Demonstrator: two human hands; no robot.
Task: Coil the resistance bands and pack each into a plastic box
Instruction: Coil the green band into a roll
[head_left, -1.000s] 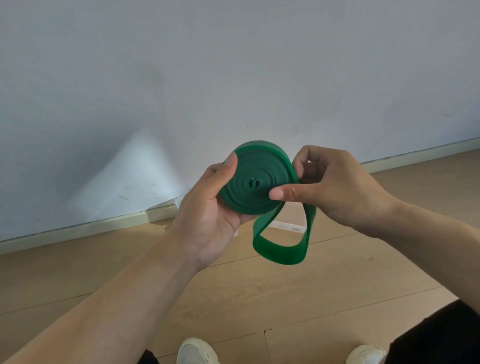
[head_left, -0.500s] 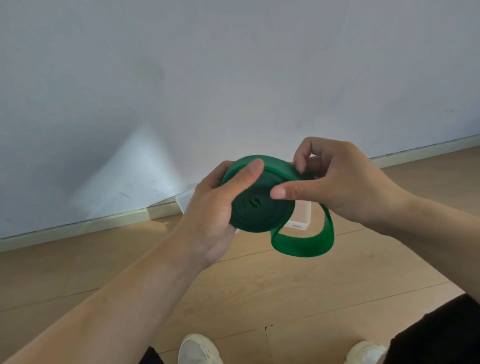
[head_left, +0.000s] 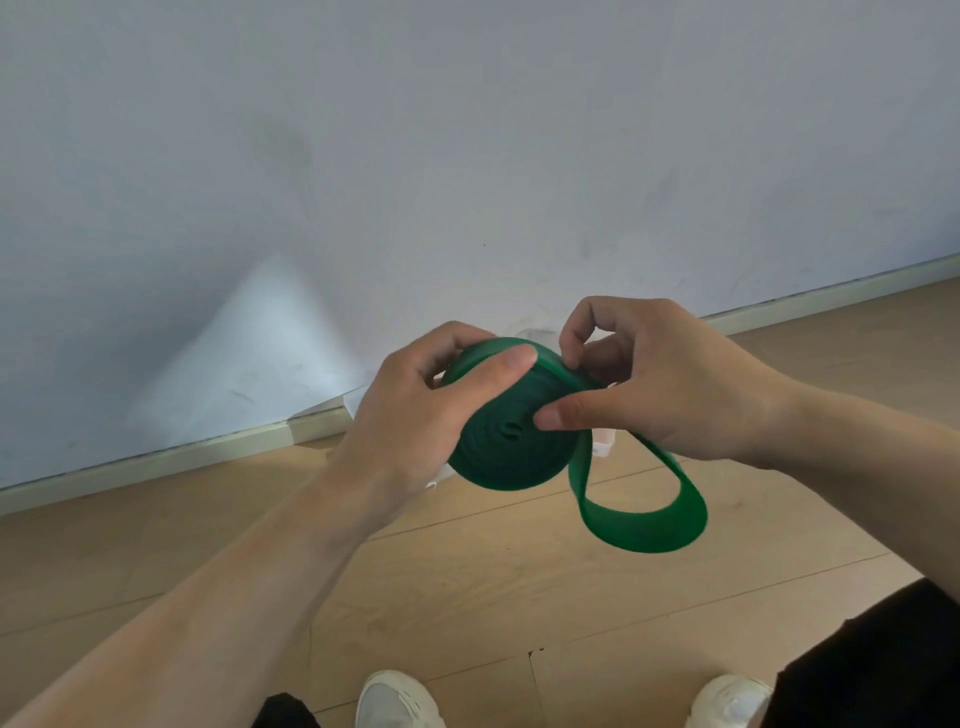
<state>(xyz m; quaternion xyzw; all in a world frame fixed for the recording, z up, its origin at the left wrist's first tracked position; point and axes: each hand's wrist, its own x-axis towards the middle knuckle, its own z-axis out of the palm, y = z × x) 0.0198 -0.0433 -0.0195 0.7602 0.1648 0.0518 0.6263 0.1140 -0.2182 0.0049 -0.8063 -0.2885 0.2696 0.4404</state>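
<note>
A pale wood-plank floor (head_left: 467, 587) meets a plain grey-white wall (head_left: 363, 156) at a light skirting board (head_left: 171, 457), and the person stands over it in white shoes (head_left: 397, 699). Held in mid-air between both hands is the wide green rubber resistance band (head_left: 511, 452), most of it wound into a flat disc. The left hand (head_left: 415, 415) grips the disc, thumb laid across its upper rim and fingers curled behind. The right hand (head_left: 660, 384) pinches the band where it leaves the coil — thumb tip pressed on the disc's face near the centre, fingers bent over the top edge.

Compared with a second ago, the disc has turned and dropped a little in view, and the free tail has swung out to the right; it now hangs as a loop (head_left: 647, 525) below the right wrist rather than straight under the coil. The loop looks no longer than before, perhaps shorter, so the winding seems close to finished — a turn or two likely remains.

Behind the hands, slivers of a clear plastic box (head_left: 605, 441) show on the floor by the wall; whether it is open cannot be told.
</note>
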